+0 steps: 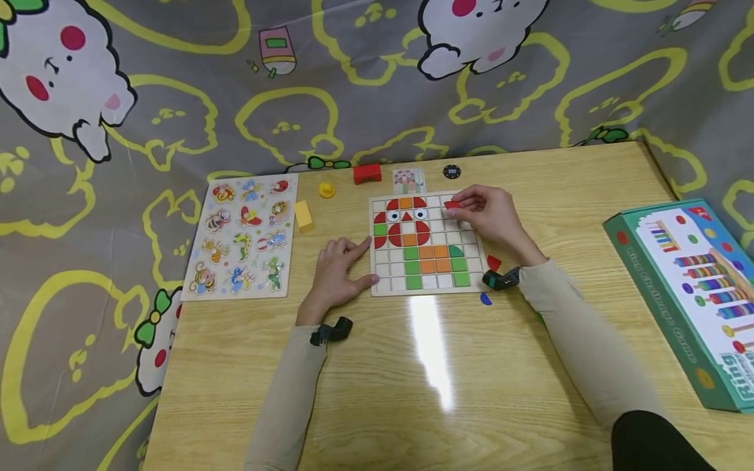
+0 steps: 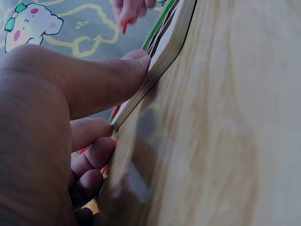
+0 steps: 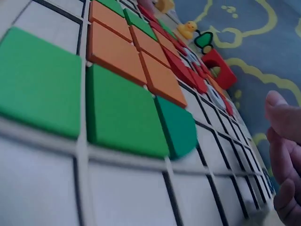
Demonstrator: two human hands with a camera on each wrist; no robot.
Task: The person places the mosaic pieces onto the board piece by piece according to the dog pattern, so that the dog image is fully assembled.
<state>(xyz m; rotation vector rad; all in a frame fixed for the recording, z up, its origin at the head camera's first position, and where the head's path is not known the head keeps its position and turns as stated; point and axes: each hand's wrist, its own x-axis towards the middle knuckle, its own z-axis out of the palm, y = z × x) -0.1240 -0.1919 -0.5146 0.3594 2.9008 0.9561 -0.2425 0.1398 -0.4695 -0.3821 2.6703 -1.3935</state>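
Note:
A white grid board (image 1: 383,288) carries red, orange, green and white tiles laid out as an animal figure. My right hand (image 1: 493,214) is over the board's upper right part, pinching a small red tile (image 1: 451,205) between thumb and fingers. That red tile also shows in the left wrist view, while in the right wrist view it is out of sight. At the board's left side, my left hand (image 1: 336,275) touches the edge with the extended thumb (image 2: 113,77) and index finger. Its other fingers are loosely bent. A dark green curved tile (image 3: 176,127) lies beside the green squares.
Loose red (image 1: 493,262) and blue (image 1: 485,299) tiles lie near the right wrist. Behind the board are a pattern card (image 1: 409,181), a red block (image 1: 368,173), a black chip (image 1: 451,171) and a yellow duck (image 1: 326,190). An insect puzzle (image 1: 241,235) lies left, a game box (image 1: 689,301) right.

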